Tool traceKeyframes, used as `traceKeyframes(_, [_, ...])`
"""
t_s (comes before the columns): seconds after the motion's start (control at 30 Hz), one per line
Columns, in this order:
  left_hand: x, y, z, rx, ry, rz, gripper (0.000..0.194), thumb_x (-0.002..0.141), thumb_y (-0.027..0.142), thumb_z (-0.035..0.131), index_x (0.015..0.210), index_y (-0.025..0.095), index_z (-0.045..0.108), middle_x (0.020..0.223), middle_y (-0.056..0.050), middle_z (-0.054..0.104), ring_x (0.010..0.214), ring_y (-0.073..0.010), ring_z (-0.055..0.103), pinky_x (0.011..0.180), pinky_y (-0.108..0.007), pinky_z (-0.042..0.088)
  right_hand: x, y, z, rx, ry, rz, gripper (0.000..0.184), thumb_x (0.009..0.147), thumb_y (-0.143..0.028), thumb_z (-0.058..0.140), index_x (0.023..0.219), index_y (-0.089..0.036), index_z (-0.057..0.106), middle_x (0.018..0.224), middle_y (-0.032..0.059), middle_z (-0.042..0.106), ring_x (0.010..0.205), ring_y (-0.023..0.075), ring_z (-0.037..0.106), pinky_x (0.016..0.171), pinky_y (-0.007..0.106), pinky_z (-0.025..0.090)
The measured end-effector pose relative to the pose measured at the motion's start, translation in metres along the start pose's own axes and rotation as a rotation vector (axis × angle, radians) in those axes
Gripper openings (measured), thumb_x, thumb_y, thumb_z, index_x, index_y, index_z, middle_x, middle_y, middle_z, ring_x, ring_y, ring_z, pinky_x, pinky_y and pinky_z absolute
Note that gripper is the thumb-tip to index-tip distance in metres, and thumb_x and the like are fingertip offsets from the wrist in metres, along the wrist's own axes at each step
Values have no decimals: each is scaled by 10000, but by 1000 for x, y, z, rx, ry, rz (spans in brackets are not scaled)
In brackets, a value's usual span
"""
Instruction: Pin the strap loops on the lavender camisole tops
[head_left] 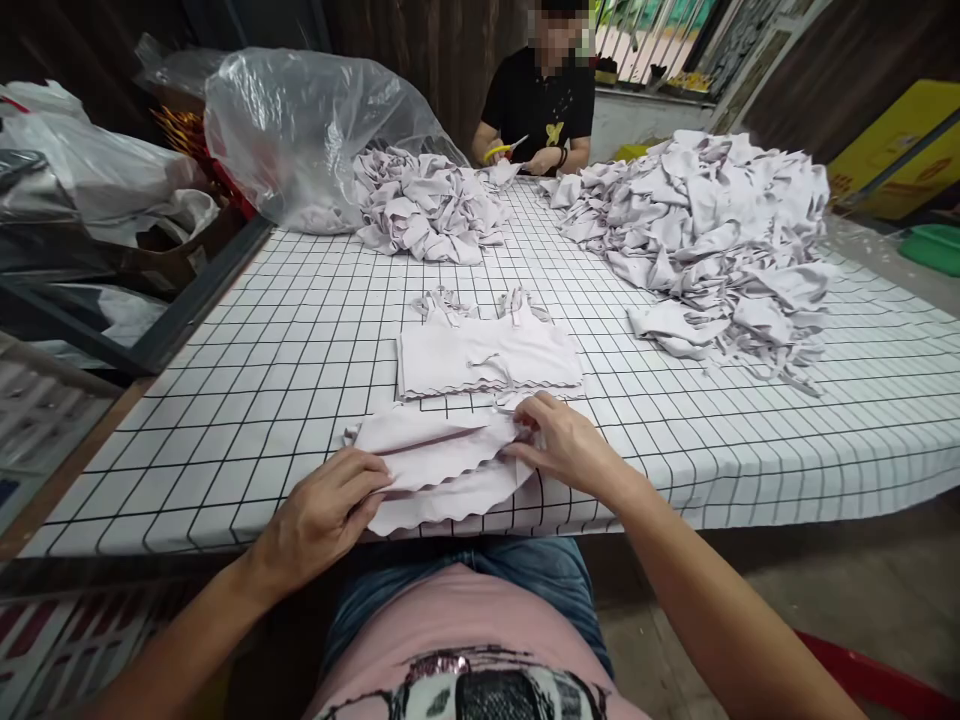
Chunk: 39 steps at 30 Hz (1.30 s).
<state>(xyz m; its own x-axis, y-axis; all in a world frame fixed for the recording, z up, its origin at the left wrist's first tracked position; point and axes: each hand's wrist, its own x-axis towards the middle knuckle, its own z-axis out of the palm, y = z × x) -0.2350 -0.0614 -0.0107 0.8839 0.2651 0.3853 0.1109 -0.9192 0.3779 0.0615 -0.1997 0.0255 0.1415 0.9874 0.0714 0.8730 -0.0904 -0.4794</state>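
Note:
Close to the table's front edge lies a pale lilac-grey camisole-like garment [450,465] with scalloped edges. My left hand [326,505] pinches its left side between thumb and fingers. At the garment's right end, my right hand [566,445] is closed on the fabric, fingertips and thumb drawn together. Just beyond it sits a flat stack of matching strapped tops [487,355], scalloped hems towards me and straps at the far side. A small thread or string lies on top of that stack.
A grid-patterned cloth [300,340] covers the table. Beyond are a smaller garment heap [431,205], a large heap [705,220] at right and a clear plastic bag [300,130]. Across the table, a person [540,110] holds yellow-handled scissors [499,152]. Shelving with bags stands left.

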Motion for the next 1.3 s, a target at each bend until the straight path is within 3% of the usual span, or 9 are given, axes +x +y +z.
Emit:
traceKeyframes(0.07, [2,2,-4,22,49,-14,234,868,56,550,1068,178,571,1031,-78,570,968,-189,545,863,-344,470,8,3,1,24,-32,46,19,823,-203,575,827,-188,563,801,23,587,679,135,523,600,261,393])
traceKeyframes(0.13, [4,4,-11,64,125,-50,224,866,73,562,1060,184,577,1023,-72,562,974,-191,550,860,-335,471,17,9,-5,165,-49,79,77,860,-220,511,804,-193,556,726,4,589,624,120,513,568,247,380])
traceKeyframes(0.27, [-2,5,-19,85,219,-219,135,898,165,550,1024,195,585,952,-43,559,850,-154,575,756,-268,477,21,12,-18,313,186,201,210,916,-397,478,873,-203,548,706,-5,598,596,117,506,550,240,387])
traceKeyframes(0.37, [-10,5,-16,29,180,-412,118,925,279,518,985,200,583,853,-14,564,679,-123,541,630,-237,451,11,6,-13,265,137,230,276,907,-463,498,805,-209,529,669,-12,587,584,121,504,551,244,377])
traceKeyframes(0.57, [-14,17,-3,103,71,-766,348,831,544,573,955,218,561,657,32,524,568,-138,520,531,-233,421,9,-13,20,48,31,321,420,781,-618,612,872,-216,531,795,21,655,676,168,568,566,260,352])
traceKeyframes(0.7, [-16,19,-2,95,43,-750,314,836,511,540,946,217,553,707,16,564,604,-146,550,558,-242,439,23,-21,28,-146,28,300,219,816,-396,605,851,-197,520,802,47,647,689,185,567,560,274,310])
traceKeyframes(0.83, [-22,16,-8,10,114,-767,193,810,376,543,920,219,562,728,14,587,605,-133,559,589,-230,466,12,-12,9,-57,72,262,18,810,-198,517,811,-205,501,755,13,621,670,152,546,574,261,337])
traceKeyframes(1.07, [-22,16,-10,-8,182,-823,188,723,275,534,894,216,588,744,3,609,571,-133,556,561,-236,467,-51,12,-23,58,19,245,89,850,-208,507,931,-210,544,897,33,605,747,153,569,668,286,447])
traceKeyframes(1.3, [-20,20,-3,113,119,-808,268,713,327,553,962,231,579,782,-6,617,655,-170,596,602,-261,476,-55,-19,10,-93,54,-38,318,816,-256,661,1124,-231,583,1088,91,562,988,239,529,815,365,447])
